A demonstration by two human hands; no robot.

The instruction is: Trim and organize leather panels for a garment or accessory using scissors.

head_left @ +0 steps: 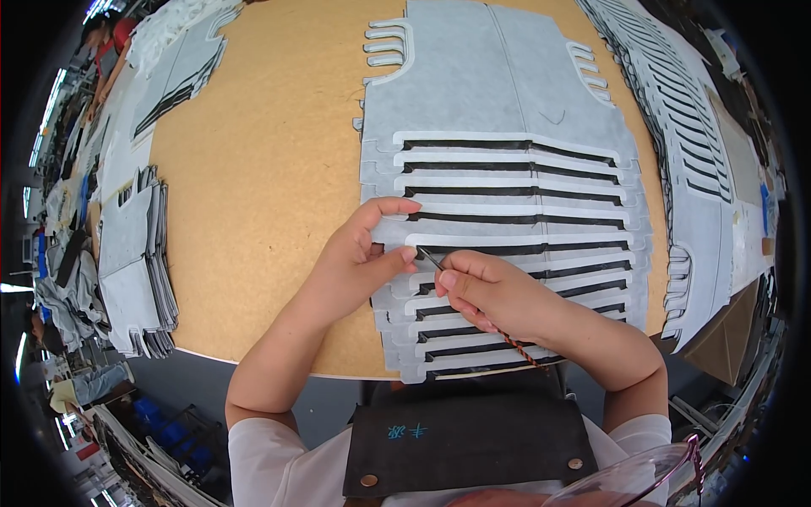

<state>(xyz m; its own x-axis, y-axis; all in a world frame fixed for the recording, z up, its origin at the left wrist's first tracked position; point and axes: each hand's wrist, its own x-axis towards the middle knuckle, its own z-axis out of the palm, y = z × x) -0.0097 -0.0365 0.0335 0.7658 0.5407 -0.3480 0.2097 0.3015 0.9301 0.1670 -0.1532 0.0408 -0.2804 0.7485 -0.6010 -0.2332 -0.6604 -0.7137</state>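
Observation:
Overlapping grey-white fabric pieces (473,232) are fanned in a column in front of me, each row edged white with a black strip. My left hand (355,253) is open at the left edge of the column. Its index finger and thumb are spread apart, the thumb tip pressing at the end of one black strip. In my closed right hand (481,291) is a thin, pointed dark metal tool (427,255), its tip at that same strip end. The tool's exact kind is hidden by my fingers. A twisted orange-and-black cord (525,351) hangs from below this hand.
Stacked grey fabric pieces (139,253) stand at the left of the brown table (262,127), with more pieces (182,63) at far left. A long overlapping row of similar pieces (676,110) runs along the right. Another person (106,55) is at the far left.

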